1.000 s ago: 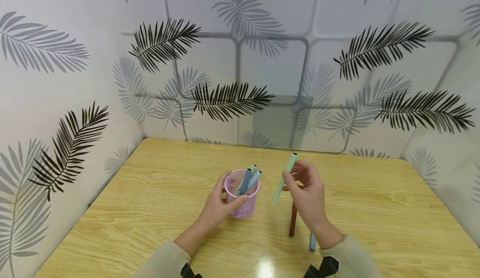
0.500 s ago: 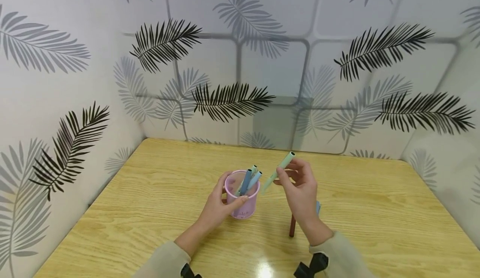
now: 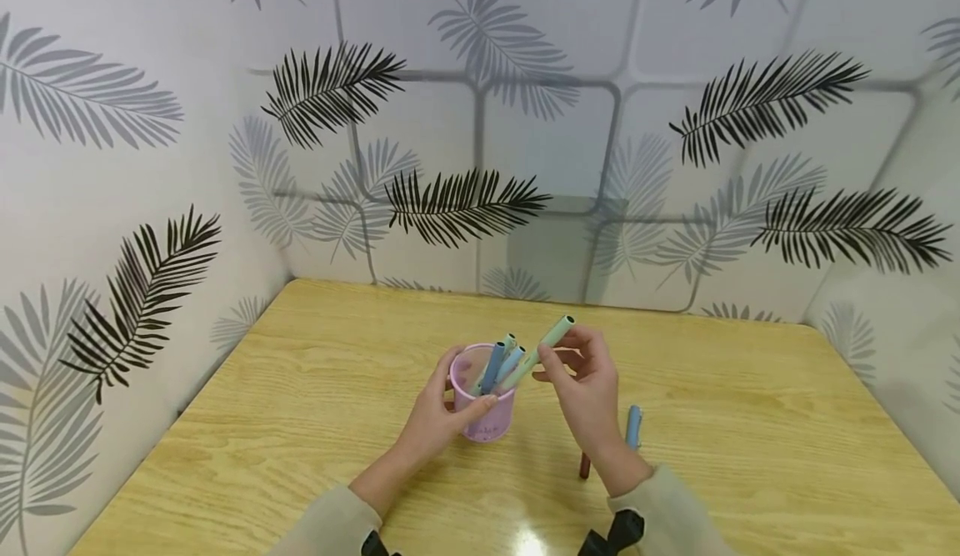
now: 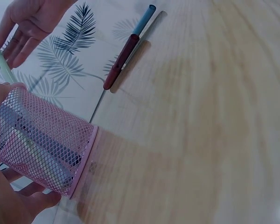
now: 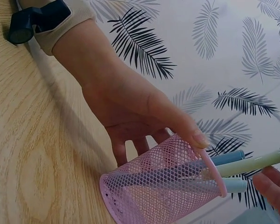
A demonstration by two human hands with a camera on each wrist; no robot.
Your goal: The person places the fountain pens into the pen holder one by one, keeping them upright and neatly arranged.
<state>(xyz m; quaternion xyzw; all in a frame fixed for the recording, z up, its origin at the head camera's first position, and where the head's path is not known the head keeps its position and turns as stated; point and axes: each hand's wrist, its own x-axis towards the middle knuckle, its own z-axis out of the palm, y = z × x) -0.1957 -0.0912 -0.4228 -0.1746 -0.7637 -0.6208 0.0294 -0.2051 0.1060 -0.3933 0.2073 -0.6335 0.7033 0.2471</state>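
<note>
My left hand (image 3: pixel 438 410) grips a pink mesh pen holder (image 5: pixel 163 182) standing on the wooden table, thumb near the rim. Several pens lean in it, among them a dark blue pen (image 3: pixel 492 368) and a light blue pen (image 5: pixel 236 185). My right hand (image 3: pixel 588 389) pinches a light green pen (image 3: pixel 553 338) near its upper end. That pen slants down to the left, its lower end inside the holder's mouth. Beneath the right forearm, a dark red pen (image 4: pixel 121 63) and a blue pen (image 4: pixel 143 20) lie on the table; the arm partly hides the red one in the head view.
The wooden table (image 3: pixel 300 406) meets a leaf-patterned wall (image 3: pixel 555 247) at the back. Another patterned wall (image 3: pixel 90 206) rises on the left. Both wrists carry dark camera mounts (image 5: pixel 42 21).
My right hand has moved left with the light green pen, tilting it and bringing its lower end into the pen holder. The blue pen on the table is more exposed. The left hand keeps its place.
</note>
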